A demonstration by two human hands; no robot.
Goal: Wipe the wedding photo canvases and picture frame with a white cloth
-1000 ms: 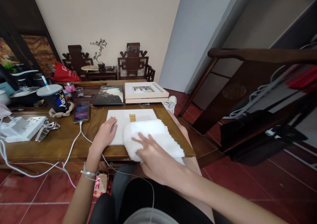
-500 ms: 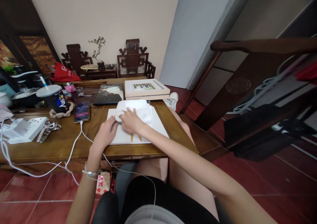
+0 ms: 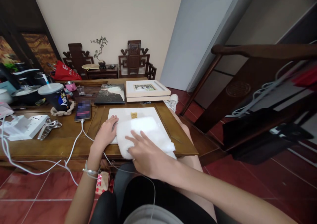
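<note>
A white board with a small gold clip near its far edge lies flat on the wooden table. A fluffy white cloth covers the board's near part and hangs over the table's front edge. My right hand lies flat on the cloth with fingers spread, pressing it down. My left hand rests on the board's left edge, fingers stretched out, holding it still.
Behind the board lie a dark picture and stacked light picture frames. To the left are a phone on a white cable, a dark cup with lid, and a power strip. A dark wooden chair arm stands right.
My right hand has pulled the cloth from the board's far edge back toward me to the near edge. The left hand has stayed on the board's left side.
</note>
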